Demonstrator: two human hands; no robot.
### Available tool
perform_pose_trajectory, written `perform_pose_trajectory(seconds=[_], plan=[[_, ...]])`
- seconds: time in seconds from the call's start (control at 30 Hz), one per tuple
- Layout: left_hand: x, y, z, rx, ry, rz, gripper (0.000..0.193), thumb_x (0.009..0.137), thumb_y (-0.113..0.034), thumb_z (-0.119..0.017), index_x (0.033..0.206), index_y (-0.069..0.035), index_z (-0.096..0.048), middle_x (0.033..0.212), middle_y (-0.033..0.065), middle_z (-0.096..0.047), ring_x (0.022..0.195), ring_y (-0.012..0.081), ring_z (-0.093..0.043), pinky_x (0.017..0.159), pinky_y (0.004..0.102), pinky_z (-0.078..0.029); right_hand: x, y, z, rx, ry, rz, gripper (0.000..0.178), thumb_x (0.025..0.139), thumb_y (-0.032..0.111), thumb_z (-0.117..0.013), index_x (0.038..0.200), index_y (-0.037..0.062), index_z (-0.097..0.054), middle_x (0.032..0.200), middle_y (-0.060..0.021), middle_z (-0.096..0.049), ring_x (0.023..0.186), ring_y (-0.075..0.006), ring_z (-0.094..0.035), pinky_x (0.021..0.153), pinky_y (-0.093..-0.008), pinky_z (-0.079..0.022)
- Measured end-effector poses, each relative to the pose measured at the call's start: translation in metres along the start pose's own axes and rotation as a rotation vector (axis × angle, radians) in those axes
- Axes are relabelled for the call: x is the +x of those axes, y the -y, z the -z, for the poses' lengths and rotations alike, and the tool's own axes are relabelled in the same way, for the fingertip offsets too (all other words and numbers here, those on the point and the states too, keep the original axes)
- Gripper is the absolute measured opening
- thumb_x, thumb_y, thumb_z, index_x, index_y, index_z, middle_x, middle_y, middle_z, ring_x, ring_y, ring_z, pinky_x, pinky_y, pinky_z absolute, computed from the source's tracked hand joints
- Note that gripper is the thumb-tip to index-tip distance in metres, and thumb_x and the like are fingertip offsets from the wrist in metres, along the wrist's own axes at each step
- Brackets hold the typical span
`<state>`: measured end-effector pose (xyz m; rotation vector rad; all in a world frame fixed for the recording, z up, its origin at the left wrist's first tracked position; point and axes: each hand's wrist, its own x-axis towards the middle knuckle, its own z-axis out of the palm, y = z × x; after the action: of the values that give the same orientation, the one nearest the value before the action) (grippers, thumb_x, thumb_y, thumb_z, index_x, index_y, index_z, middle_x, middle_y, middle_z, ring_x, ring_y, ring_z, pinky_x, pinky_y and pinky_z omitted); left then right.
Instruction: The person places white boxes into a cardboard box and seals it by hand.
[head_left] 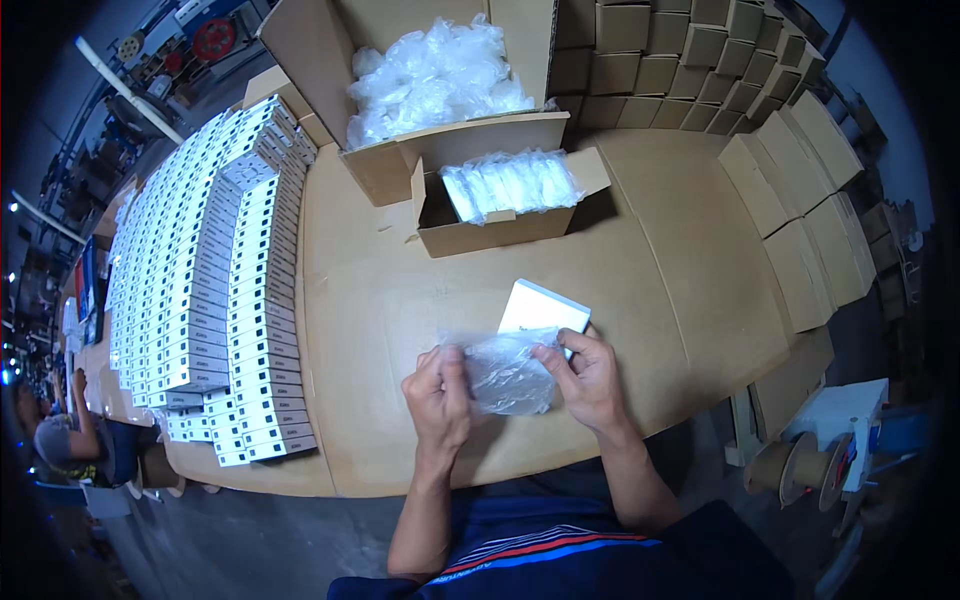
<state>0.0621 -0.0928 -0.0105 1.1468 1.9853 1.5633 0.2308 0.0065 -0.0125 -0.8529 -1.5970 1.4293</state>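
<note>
Stretched between my two hands is a see-through plastic bag (508, 376), crinkled and flat-looking. My left hand (438, 395) pinches its left side, the fingers closed. At its upper right corner, my right hand (592, 378) holds it between thumb and fingers. A flat white box (540, 306) lies tilted just beyond the bag, partly covered by it and close to my right fingertips. Farther off stands an open cardboard carton (495, 238) with a row of white items wrapped in plastic (515, 186) inside.
A large open cardboard box (380, 180) at the back holds a heap of plastic bags (430, 80). Tall stacks of white boxes (215, 290) line the table's left. Small brown cartons (670, 75) are piled at the back right, folded ones (800, 220) at the right edge. A person (85, 440) sits far left.
</note>
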Motion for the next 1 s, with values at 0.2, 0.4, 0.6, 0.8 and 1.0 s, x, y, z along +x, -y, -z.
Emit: perform_pose_trajectory(seconds=[0.2,0.4,0.6,0.8,1.0], plan=[[0.012,-0.017,0.007,0.005,-0.243,-0.078,0.020,0.104,-0.017,-0.059,0.101,0.002,-0.065,0.097,0.0102,-0.062,0.090,0.0170,-0.058,0.081,0.0323,-0.049,-0.002,0.006,0.000,-0.081,-0.099,0.029,0.022,0.095,0.021,-0.074,0.093,-0.0005,-0.076,0.094,-0.0134,-0.062,0.081,-0.0204,-0.058,0.070,-0.0326,-0.047],[0.016,-0.058,-0.008,0.465,-0.114,-0.672,0.032,0.074,-0.006,-0.085,0.103,-0.007,-0.072,0.103,0.0082,-0.064,0.099,0.0266,-0.060,0.086,0.0396,-0.049,-0.003,0.021,-0.003,-0.383,-0.142,0.166,0.022,0.089,0.018,-0.077,0.095,-0.0030,-0.073,0.094,-0.0184,-0.062,0.082,-0.0298,-0.061,0.072,-0.0390,-0.049],[0.018,-0.050,-0.019,0.413,-0.083,-0.679,0.025,0.076,-0.006,-0.083,0.097,-0.009,-0.070,0.098,0.0041,-0.066,0.092,0.0234,-0.065,0.086,0.0370,-0.045,-0.008,0.030,-0.006,-0.417,-0.142,0.145,0.023,0.087,0.017,-0.078,0.094,-0.0037,-0.072,0.095,-0.0212,-0.062,0.085,-0.0344,-0.062,0.073,-0.0405,-0.050],[0.019,-0.048,-0.013,0.377,0.115,-0.580,0.023,0.085,0.001,-0.075,0.101,-0.004,-0.060,0.095,0.0063,-0.065,0.088,0.0215,-0.066,0.081,0.0358,-0.047,-0.006,0.029,0.004,-0.420,-0.046,0.188,0.019,0.086,0.014,-0.078,0.094,-0.0024,-0.072,0.099,-0.0204,-0.063,0.090,-0.0365,-0.063,0.078,-0.0410,-0.051],[0.027,-0.025,-0.008,-0.500,-0.018,0.021,0.033,0.092,-0.006,-0.074,0.116,-0.001,-0.052,0.099,0.0087,-0.063,0.077,0.0103,-0.063,0.071,0.0237,-0.050,-0.010,0.026,0.015,-0.371,0.050,0.121,0.018,0.084,0.013,-0.081,0.091,-0.0010,-0.073,0.099,-0.0193,-0.064,0.090,-0.0345,-0.063,0.078,-0.0404,-0.051]])
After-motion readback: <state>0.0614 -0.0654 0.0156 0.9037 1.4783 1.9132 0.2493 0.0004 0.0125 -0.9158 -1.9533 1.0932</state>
